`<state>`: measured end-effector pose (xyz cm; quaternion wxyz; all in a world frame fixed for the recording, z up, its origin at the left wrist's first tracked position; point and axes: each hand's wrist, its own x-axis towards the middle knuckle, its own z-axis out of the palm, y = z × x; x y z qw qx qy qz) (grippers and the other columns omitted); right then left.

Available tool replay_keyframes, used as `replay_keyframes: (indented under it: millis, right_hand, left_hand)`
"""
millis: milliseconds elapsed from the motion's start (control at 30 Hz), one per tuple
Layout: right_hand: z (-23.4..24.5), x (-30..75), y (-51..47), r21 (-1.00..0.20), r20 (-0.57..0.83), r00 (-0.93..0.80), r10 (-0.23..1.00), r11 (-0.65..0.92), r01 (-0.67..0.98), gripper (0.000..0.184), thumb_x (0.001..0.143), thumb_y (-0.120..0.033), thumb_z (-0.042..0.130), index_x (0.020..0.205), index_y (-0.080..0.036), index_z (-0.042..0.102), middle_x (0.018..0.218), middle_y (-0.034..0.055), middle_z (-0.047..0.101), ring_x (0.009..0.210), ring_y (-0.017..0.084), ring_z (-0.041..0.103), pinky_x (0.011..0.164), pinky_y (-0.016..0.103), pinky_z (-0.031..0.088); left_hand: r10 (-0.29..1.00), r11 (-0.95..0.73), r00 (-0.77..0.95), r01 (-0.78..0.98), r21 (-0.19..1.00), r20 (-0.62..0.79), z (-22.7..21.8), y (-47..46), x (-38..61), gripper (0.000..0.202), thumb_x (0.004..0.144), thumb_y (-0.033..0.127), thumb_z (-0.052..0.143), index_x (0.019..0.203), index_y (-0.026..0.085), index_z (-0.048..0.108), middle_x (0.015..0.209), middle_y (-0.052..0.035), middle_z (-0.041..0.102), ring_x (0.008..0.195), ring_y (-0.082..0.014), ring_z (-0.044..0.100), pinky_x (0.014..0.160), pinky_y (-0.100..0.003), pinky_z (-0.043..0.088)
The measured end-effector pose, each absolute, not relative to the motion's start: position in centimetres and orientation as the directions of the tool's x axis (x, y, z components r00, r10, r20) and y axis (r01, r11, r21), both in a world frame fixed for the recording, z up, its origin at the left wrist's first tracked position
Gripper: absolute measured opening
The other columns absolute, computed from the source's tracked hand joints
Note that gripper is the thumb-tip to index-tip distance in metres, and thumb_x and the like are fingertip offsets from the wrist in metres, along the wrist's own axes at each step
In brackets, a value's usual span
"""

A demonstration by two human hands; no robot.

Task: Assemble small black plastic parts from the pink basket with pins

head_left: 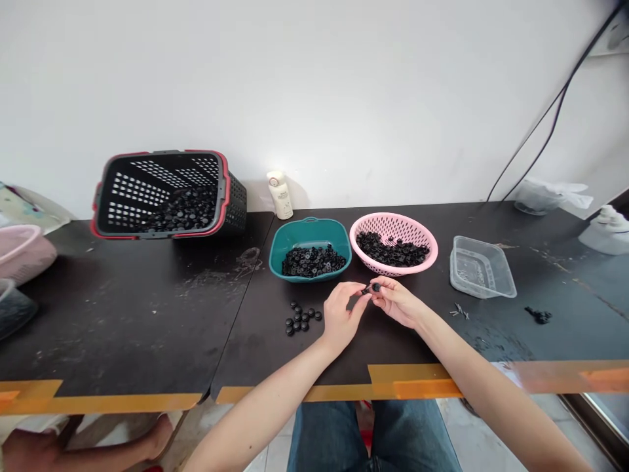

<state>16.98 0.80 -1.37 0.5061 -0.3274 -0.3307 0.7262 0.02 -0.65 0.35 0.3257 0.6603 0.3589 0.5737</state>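
Note:
My left hand [343, 309] and my right hand [393, 300] meet above the dark table in front of the bowls. Between my right fingertips is a small round black plastic part [376, 287]. My left fingers pinch a small dark piece [364, 290] right beside it; its exact shape is too small to make out. Left of my hands lies a loose group of round black caps [297, 319]. Behind them stand a teal basin [310, 278] of small black rings and a pink colander [427, 259] of small black parts.
A grey basket with red handles [226, 190] holds black parts at the left. A white bottle [282, 200] stands by the wall. To the right are a clear plastic tub [506, 282], several small metal pins [459, 311] and a few black parts [539, 316]. Another person's leg [147, 446] shows at lower left.

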Motion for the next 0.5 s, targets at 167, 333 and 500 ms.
replay_keyframes:
  millis: [167,333,500]
  right_hand:
    - [-0.85,16.75,0.51,-0.802,-0.163,-0.279,0.946,-0.292,-0.521,0.037,0.057,-0.032,0.085,0.087,-0.022,0.064,0.078,-0.0027,0.066,0.065,0.009,0.064,0.063,0.02,0.056]
    - [-0.53,16.53,0.39,-0.818,-0.167,-0.245,0.955,-0.273,-0.506,0.038,0.054,-0.032,0.086,0.079,-0.022,0.06,0.076,-0.0043,0.064,0.066,0.009,0.063,0.064,0.021,0.056]
    - [-0.58,16.32,0.21,-0.85,-0.155,-0.214,0.964,-0.241,-0.468,0.031,0.056,-0.03,0.085,0.078,-0.022,0.064,0.075,-0.0048,0.066,0.067,0.009,0.064,0.067,0.023,0.056]
  left_hand:
    - [0.872,-0.486,0.1,0.07,0.871,0.479,0.5,-0.67,0.22,0.015,0.077,0.025,0.068,0.092,0.025,0.071,0.092,-0.0047,0.068,0.082,-0.0182,0.061,0.082,-0.031,0.048]
    - [0.888,-0.447,0.132,0.024,0.894,0.441,0.3,-0.75,0.39,0.017,0.076,0.026,0.069,0.093,0.026,0.072,0.096,-0.0049,0.067,0.084,-0.0181,0.061,0.08,-0.031,0.051]
    - [0.891,-0.443,0.137,0.047,0.895,0.433,0.21,-0.71,0.37,0.018,0.078,0.026,0.066,0.095,0.026,0.071,0.098,-0.005,0.067,0.084,-0.0175,0.061,0.08,-0.03,0.053]
